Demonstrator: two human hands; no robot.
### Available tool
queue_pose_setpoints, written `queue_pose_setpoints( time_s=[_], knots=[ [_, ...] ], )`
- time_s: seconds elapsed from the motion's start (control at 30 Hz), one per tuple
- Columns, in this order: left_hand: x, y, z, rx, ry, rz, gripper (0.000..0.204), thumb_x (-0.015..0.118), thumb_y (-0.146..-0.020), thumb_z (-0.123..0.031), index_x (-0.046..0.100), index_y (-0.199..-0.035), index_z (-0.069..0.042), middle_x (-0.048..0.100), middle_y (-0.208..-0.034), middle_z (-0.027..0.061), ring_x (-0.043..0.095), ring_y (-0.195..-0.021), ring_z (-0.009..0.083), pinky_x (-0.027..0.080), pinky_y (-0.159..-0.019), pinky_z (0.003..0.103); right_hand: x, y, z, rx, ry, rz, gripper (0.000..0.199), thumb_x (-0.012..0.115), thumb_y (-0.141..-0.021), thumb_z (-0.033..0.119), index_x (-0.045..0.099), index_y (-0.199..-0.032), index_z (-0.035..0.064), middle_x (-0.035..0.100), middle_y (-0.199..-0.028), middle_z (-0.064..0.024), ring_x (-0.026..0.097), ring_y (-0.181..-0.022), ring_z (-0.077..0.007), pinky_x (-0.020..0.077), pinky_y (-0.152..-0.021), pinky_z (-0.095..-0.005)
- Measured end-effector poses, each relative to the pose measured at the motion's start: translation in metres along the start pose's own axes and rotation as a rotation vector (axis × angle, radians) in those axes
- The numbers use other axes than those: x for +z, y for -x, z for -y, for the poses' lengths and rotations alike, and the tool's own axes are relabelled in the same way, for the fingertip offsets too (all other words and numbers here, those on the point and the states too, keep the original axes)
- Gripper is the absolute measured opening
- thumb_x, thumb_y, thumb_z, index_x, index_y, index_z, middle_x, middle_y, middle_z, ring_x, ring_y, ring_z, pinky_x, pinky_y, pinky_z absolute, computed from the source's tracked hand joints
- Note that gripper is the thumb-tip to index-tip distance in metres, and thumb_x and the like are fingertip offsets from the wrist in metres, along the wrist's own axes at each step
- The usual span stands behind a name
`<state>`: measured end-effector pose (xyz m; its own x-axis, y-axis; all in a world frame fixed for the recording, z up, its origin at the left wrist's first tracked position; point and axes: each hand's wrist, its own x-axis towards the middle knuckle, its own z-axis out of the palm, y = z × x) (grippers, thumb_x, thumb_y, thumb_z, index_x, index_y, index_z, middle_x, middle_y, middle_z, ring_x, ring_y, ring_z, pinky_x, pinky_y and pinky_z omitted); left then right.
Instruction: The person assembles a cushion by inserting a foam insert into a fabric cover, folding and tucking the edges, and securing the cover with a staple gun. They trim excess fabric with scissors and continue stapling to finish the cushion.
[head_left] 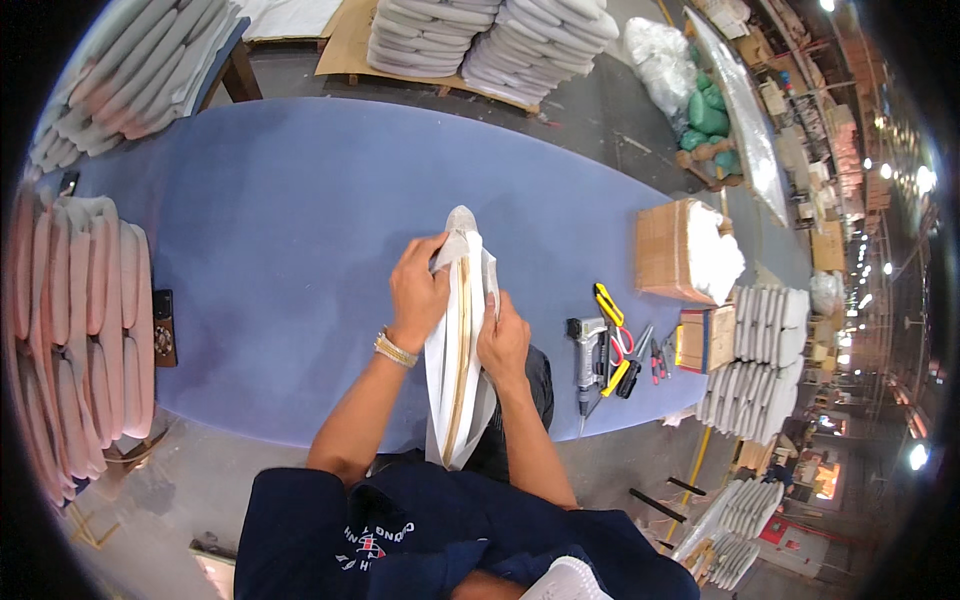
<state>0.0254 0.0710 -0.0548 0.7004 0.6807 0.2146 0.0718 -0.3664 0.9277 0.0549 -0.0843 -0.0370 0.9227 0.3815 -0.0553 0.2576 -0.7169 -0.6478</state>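
"Head view: what's nearest?"

"A dark blue shirt (470, 520), then a watch (396, 348) on the left wrist."

"And the hands?"

"Right hand (503, 345) is closed on the right edge of a long, narrow white piece (440, 370). Left hand (418, 288) sits farther up, gripping the left edge close to the rounded grey tip (460, 220)."

"Where is the piece exactly?"

"Between the hands, pointing away: near end close to the shirt, tip over the blue table (290, 210). A tan strip (461, 330) runs along its middle. I can't tell whether it touches the tabletop."

"Anything beside it?"

"To the right, a staple gun (590, 360), a yellow cutter (608, 305) and red-handled scissors (645, 338), close together. Past them, a carton (660, 250) with something white (712, 255) in it. By the table's left end, stacked grey pads (90, 310)."

"Farthest off?"

"More pads (435, 35) piled on cardboard (345, 45) beyond the table, green bags (708, 112) to their right, and bright lamps (925, 180) down the hall."
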Motion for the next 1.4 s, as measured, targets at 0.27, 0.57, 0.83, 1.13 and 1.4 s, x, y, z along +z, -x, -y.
queue_pose_setpoints(
  time_s=[0.27,0.57,0.83,1.13,1.4],
  knots=[
    [0.013,-0.036,-0.028,-0.075,-0.105,0.229,0.023,0.064,-0.098,-0.019,0.075,-0.095,0.001,0.072,-0.084,0.0141,0.067,-0.069,0.0311,0.051,-0.064,0.039,-0.056,-0.021,-0.029,0.075,-0.14,0.134,0.021,0.058,-0.101,0.018,0.066,-0.115,0.0045,0.07,-0.086,-0.0234,0.069,-0.078,-0.0446,0.0534,-0.071,-0.0505],
    [0.035,-0.029,-0.056,0.097,-0.179,0.214,0.025,0.063,-0.1,-0.024,0.077,-0.105,-0.004,0.075,-0.1,0.0114,0.07,-0.074,0.0301,0.054,-0.065,0.038,-0.059,-0.089,0.001,-0.229,-0.133,-0.072,0.016,0.072,-0.091,0.015,0.065,-0.101,0.0051,0.064,-0.096,-0.0098,0.065,-0.086,-0.0286,0.0525,-0.074,-0.0406],
    [0.056,-0.01,-0.067,0.261,-0.251,0.122,0.02,0.066,-0.098,-0.016,0.075,-0.111,-0.002,0.073,-0.109,0.0088,0.072,-0.085,0.0294,0.057,-0.072,0.038,-0.06,-0.099,-0.009,-0.301,0.118,-0.136,0.011,0.071,-0.091,0.011,0.065,-0.096,0.003,0.064,-0.09,-0.0102,0.064,-0.075,-0.0254,0.0509,-0.068,-0.0393],
    [0.065,-0.021,-0.046,0.157,0.107,0.259,0.019,0.067,-0.098,-0.013,0.075,-0.107,0.001,0.072,-0.115,0.0135,0.072,-0.094,0.0284,0.057,-0.079,0.037,-0.067,-0.112,-0.014,-0.03,-0.123,-0.109,0.03,0.07,-0.097,0.025,0.064,-0.081,0.0002,0.064,-0.078,-0.0126,0.059,-0.065,-0.029,0.0465,-0.062,-0.0415],
    [0.078,-0.005,-0.054,0.142,0.082,0.101,0.019,0.072,-0.092,-0.008,0.077,-0.109,0.0,0.072,-0.115,0.014,0.072,-0.099,0.0275,0.059,-0.083,0.035,-0.079,-0.124,0.004,0.048,0.051,0.05,0.046,0.066,-0.1,0.034,0.06,-0.072,-0.0021,0.056,-0.058,-0.0155,0.05,-0.051,-0.0304,0.0416,-0.055,-0.0438]
  ],
)
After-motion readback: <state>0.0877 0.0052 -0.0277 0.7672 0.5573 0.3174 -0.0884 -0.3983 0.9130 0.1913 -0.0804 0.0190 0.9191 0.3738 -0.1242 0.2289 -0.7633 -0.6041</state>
